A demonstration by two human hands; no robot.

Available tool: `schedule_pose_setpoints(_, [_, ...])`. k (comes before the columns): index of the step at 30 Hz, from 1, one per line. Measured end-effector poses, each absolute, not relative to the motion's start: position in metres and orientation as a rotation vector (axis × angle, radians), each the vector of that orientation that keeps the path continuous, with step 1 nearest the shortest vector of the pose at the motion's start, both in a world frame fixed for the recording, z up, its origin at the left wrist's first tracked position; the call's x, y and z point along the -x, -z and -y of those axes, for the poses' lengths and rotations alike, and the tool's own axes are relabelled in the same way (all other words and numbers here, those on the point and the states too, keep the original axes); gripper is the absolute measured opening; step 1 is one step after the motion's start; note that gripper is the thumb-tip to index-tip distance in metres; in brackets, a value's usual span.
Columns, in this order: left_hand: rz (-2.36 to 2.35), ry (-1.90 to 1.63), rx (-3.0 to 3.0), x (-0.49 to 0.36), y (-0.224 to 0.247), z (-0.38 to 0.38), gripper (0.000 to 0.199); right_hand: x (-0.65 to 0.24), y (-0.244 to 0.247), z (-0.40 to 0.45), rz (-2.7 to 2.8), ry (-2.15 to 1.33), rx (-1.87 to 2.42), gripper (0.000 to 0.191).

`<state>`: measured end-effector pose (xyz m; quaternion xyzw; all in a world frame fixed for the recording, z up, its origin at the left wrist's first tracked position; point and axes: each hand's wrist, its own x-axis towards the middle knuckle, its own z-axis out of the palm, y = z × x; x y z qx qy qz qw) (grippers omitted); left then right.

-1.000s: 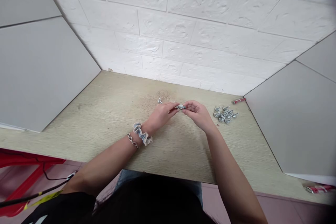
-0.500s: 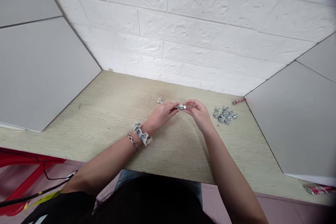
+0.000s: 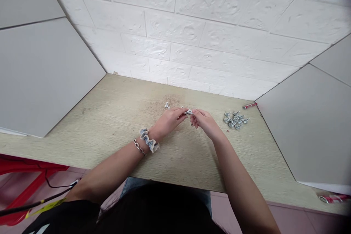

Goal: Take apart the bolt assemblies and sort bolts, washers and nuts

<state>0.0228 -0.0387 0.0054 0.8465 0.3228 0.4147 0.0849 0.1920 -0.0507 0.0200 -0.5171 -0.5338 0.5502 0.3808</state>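
**Nearest:** my black shirt [image 3: 63, 217] and jeans [image 3: 135, 184] at bottom of view. Lower L, a red frame [image 3: 24, 166] w/ a dark cable [image 3: 35, 201] across it. Lower R, a red-and-white item [image 3: 333, 198] on a ledge, partly blurred.

**On L wrist:** a blue-grey scrunchie [image 3: 148, 141] and a silver chain bracelet [image 3: 139, 147].

**L hand** [image 3: 169, 120]: closed to a pinch, palm down, gripping the L side of a small metal clip [image 3: 189, 112].

**R hand** [image 3: 204, 124]: also closed to a pinch, gripping the clip from the R side. Clip was btwn both hands, above the far-middle part of the pale wood-grain table [image 3: 115, 128].

**Handling (my estimate):** stiff plated metal, light, prob. slick and easy to drop. Best held by the thick body w/ fingertips, not by any thin end. Exact shape mostly hidden by my fingers.

**Just beyond L hand:** a couple of small metal bits [image 3: 167, 105] on the table, a dark stain around them.

**R of R hand:** a tight pile of approx. a dozen similar clips [image 3: 234, 120], touching each other.

**Far R table corner:** a thin red stick [image 3: 249, 105], type unclear.

**Farthest:** white brick-pattern wall [image 3: 175, 33], w/ grey panels [image 3: 46, 76] at the sides.
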Motion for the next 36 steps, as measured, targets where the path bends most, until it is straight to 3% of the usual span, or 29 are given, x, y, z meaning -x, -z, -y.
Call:
schedule_pose_setpoints(4, [-1.000,-1.240,-2.509,-0.022,-0.003,0.037,0.019,-0.196,-0.023,0.051,1.418,-1.345,1.260,0.032])
schedule_pose_setpoints(10, [-1.055,-1.253,-2.476,-0.020,-0.003,0.035,0.021,-0.202,-0.027,0.049,1.380,-1.269,1.200,0.032])
schedule_pose_setpoints(19, [-1.143,-1.295,-2.334,-0.019,-0.006,0.033,0.021,-0.257,-0.019,0.037,1.691,-0.421,2.013,0.027])
schedule_pose_setpoints(28, [-1.198,-1.283,-2.245,-0.016,-0.009,0.030,0.024,-0.259,-0.007,0.034,1.821,-0.560,2.053,0.018])
schedule_pose_setpoints(36, [-1.190,-1.291,-2.319,-0.016,-0.007,0.030,0.021,-0.265,-0.002,0.033,1.732,-0.717,2.011,0.025])
